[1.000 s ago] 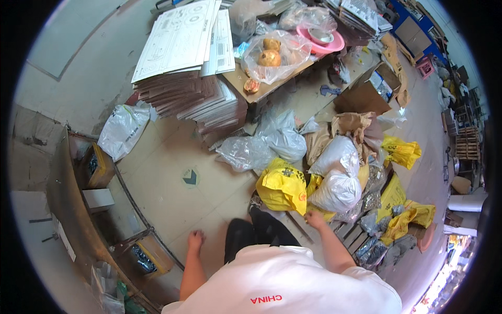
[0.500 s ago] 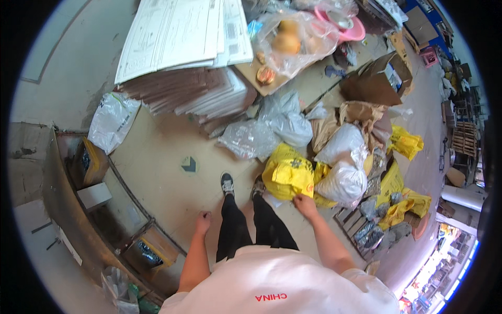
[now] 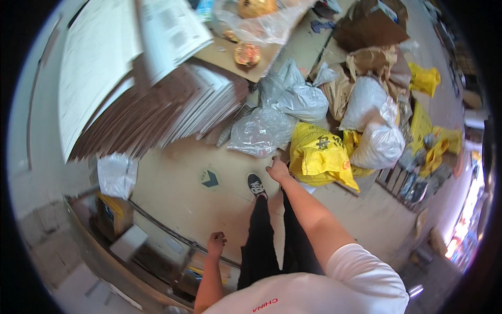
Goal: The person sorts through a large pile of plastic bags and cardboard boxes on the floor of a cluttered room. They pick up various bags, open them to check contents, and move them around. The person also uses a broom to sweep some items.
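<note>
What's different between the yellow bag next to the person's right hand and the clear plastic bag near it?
The yellow bag looks opaque; the clear bag is see-through. The yellow bag carries dark printing, while the clear bag shows none that I can see. In the picture, the yellow bag sits lower and further right than the clear bag. Both look crumpled.

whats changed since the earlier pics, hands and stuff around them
The right hand has moved forward and left, from the yellow bag's near edge to its left side, near the clear plastic bag. The view has shifted, so the stack of sheets looms larger. No grasp or release is clear. The left hand stays low; both bags lie as before.
</note>
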A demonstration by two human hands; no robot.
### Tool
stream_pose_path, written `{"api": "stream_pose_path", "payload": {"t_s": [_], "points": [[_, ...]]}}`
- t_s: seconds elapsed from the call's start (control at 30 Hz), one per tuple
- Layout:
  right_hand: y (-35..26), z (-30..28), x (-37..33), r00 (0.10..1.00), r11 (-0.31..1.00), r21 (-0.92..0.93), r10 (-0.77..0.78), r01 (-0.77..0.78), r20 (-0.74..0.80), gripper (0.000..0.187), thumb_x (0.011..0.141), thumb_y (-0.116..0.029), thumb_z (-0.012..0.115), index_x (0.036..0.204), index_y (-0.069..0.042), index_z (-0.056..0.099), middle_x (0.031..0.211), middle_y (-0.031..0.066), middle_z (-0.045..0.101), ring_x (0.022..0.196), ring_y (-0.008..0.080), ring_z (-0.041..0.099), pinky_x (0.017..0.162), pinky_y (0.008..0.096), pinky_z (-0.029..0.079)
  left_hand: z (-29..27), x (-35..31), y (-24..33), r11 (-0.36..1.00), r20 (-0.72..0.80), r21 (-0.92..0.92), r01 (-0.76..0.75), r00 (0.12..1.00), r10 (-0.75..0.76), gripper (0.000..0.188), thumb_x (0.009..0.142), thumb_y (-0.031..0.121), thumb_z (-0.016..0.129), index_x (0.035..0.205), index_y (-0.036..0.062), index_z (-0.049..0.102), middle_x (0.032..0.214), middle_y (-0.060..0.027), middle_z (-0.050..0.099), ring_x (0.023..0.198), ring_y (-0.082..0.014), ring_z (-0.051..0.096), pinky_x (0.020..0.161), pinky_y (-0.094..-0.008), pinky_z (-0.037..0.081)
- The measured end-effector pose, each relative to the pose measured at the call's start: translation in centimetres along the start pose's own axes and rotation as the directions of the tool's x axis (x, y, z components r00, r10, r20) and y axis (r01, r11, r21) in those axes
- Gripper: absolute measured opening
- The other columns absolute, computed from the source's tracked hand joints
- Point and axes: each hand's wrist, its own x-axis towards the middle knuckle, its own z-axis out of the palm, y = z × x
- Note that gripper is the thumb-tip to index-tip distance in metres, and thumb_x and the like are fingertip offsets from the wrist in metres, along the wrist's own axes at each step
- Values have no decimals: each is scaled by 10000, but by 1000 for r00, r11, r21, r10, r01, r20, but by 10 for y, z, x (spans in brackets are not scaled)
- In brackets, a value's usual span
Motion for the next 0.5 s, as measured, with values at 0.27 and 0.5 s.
{"api": "stream_pose_path", "payload": {"t_s": [0.27,0.5], "points": [[5,53,140,965,740,650,260,-171,-42,1143,762,-324,847,1565,18,109,1492,291,367,1244,398,563,1016,454,490,55,83,41,1000,107,23,18,994,-21,218,1062,215,526,1183,54,612,1094,-80,669,920,-188,698,764,-318,555],[55,71,197,904,944,324,184,-54,-386,1083,774,-335,870,1520,79,204,1298,264,546,1054,363,654,822,422,570,157,193,135,994,69,-101,40,997,-33,542,1005,400,624,1387,71,424,1344,-102,529,1117,-220,603,868,-384,529]]}}
